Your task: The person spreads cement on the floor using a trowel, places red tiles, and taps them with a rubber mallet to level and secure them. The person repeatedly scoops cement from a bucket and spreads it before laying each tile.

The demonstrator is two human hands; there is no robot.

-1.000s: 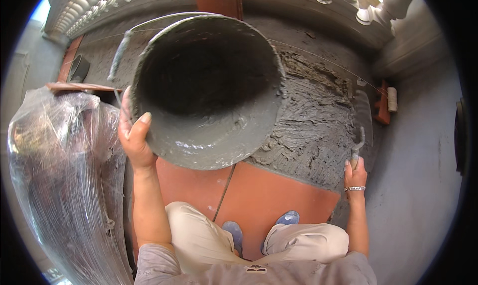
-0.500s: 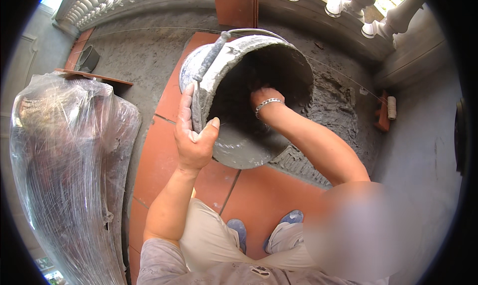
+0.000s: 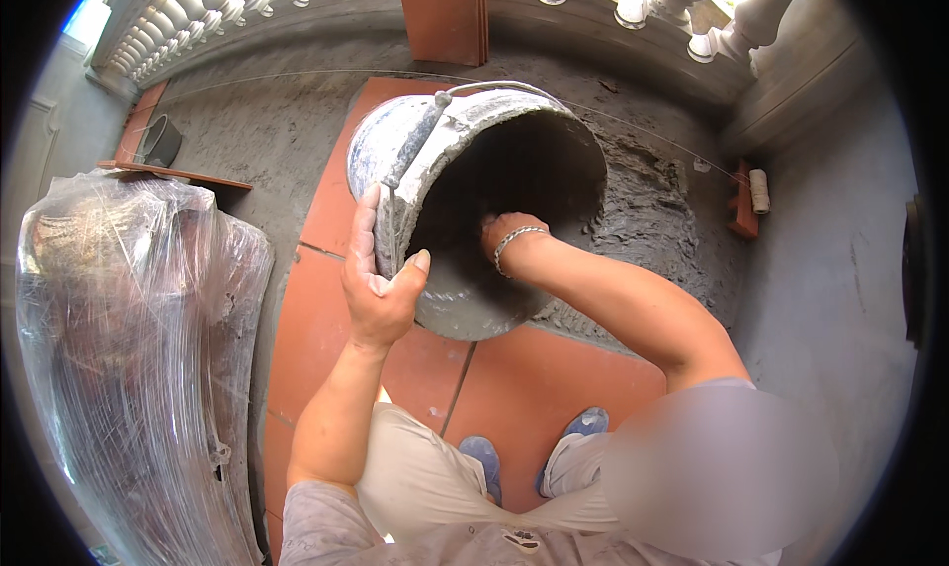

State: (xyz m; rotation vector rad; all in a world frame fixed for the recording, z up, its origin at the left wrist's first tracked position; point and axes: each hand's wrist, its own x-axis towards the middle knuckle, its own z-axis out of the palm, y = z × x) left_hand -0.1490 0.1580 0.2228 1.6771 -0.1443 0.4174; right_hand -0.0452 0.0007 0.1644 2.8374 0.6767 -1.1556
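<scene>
A mortar-caked bucket (image 3: 381, 149) lies tipped on its side with its mouth toward me, its wire handle swung over the top. My left hand (image 3: 384, 294) grips the near left part of its rim, thumb on the inner side and fingers outside. Inside the dark mouth, my right hand (image 3: 514, 235) is closed, and whatever it holds is lost in shadow. Wet grey mortar smears the bucket's lower inner wall. To the right of the bucket, a bed of ridged mortar (image 3: 647, 205) is spread on the floor.
Red floor tiles (image 3: 554, 383) lie under my feet and the bucket. Plastic-wrapped goods (image 3: 138, 348) stand at left, near a small grey container (image 3: 158, 141). Stacked tiles (image 3: 445, 17) lean at the balustrade. A taut string runs across to a spool (image 3: 759, 191) on a red block.
My right hand has drawn slightly down and left, nearer the bucket's mouth. The left hand keeps its hold on the rim. The whole view has shifted a little.
</scene>
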